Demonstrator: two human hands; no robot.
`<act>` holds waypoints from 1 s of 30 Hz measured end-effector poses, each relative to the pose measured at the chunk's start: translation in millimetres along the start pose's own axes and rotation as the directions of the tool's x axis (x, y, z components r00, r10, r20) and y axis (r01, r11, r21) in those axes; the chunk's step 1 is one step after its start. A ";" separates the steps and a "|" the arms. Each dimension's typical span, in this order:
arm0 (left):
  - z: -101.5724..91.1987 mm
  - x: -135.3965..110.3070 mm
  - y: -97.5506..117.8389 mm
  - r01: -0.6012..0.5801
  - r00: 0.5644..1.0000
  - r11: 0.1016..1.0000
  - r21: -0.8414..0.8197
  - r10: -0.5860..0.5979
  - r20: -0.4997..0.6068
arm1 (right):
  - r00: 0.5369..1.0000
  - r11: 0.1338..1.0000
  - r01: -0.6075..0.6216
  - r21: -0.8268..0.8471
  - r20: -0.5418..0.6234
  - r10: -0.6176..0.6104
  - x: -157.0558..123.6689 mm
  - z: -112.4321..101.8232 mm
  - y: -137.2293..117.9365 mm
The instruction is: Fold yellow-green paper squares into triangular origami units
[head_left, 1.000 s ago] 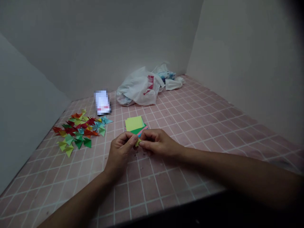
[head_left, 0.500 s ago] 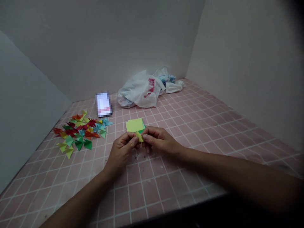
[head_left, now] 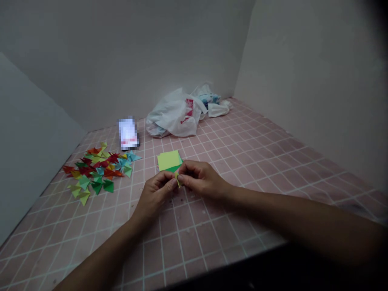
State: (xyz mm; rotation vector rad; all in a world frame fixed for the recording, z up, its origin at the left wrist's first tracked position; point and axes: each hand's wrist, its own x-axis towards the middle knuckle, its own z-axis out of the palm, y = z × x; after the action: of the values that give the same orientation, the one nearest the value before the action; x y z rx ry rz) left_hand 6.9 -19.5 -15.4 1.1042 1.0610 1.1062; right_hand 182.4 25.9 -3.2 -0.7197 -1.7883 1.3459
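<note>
Between my two hands is a small folded piece of yellow paper (head_left: 178,180), seen nearly edge-on. My left hand (head_left: 158,189) pinches it from the left with thumb and fingers. From the other side my right hand (head_left: 198,179) grips it, thumb on top; the fingers hide most of the paper. Just beyond the hands lies a stack of square paper sheets (head_left: 169,160), yellow on top with green showing beneath. To the left spreads a pile of folded paper pieces (head_left: 97,167) in red, orange, yellow, green and light blue, with pointed corners.
A phone with a lit, blurred screen (head_left: 128,133) stands behind the folded pieces. White plastic bags (head_left: 172,115) lie against the back wall, a blue-patterned bundle (head_left: 209,99) beside them. Pink tiled-pattern cloth (head_left: 257,161) covers the surface, with walls at left, back and right.
The yellow paper has turned from showing a broader face to a thin edge, and my fingers have closed in around it. The whole view has shifted slightly.
</note>
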 end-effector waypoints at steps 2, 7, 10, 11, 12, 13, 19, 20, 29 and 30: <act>2.5 -0.1 0.1 -0.017 1.000 1.000 -0.014 0.017 -0.015 | 1.000 0.999 0.021 -0.038 -0.008 -0.021 -0.6 0.4 -1.1; 7.3 -2.7 7.0 -0.140 0.988 0.989 0.041 0.142 -0.054 | 0.998 0.994 0.049 -0.102 -0.039 -0.053 -1.1 2.0 -2.3; 7.9 -5.5 10.7 -0.164 0.984 0.972 0.168 0.173 -0.038 | 0.996 0.988 0.061 -0.144 -0.058 -0.070 -1.0 2.6 -1.7; 8.1 -6.3 11.4 -0.167 0.983 0.965 0.200 0.179 -0.041 | 0.995 0.985 0.069 -0.158 -0.061 -0.079 -1.1 2.8 -1.3; 8.3 -7.0 11.9 -0.167 0.982 0.959 0.227 0.183 -0.050 | 0.994 0.982 0.079 -0.171 -0.059 -0.090 -1.2 3.0 -0.9; 8.7 -7.5 12.3 -0.166 0.980 0.953 0.253 0.188 -0.063 | 0.993 0.979 0.093 -0.182 -0.052 -0.104 -1.4 3.2 -0.5; 11.6 -9.5 15.2 -0.129 0.972 0.915 0.383 0.194 -0.136 | 0.983 0.943 0.174 -0.285 -0.003 -0.182 -3.1 4.9 1.8; 12.4 -10.0 15.8 -0.121 0.970 0.910 0.396 0.192 -0.147 | 0.981 0.935 0.186 -0.302 0.001 -0.194 -3.4 5.3 2.4; 20.9 -13.1 18.5 -0.107 0.946 0.867 0.487 0.240 -0.220 | 0.922 0.799 0.359 -0.482 0.049 -0.384 -6.3 9.0 7.3; 21.0 -13.0 18.6 -0.103 0.946 0.873 0.476 0.234 -0.224 | 0.917 0.785 0.369 -0.498 0.055 -0.396 -6.6 9.1 7.3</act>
State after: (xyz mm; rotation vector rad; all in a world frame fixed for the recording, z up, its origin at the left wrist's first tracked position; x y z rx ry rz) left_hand 23.5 -33.1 6.9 1.4701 1.5250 1.2052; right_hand 178.3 17.8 -13.0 -0.5976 -2.1255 0.5835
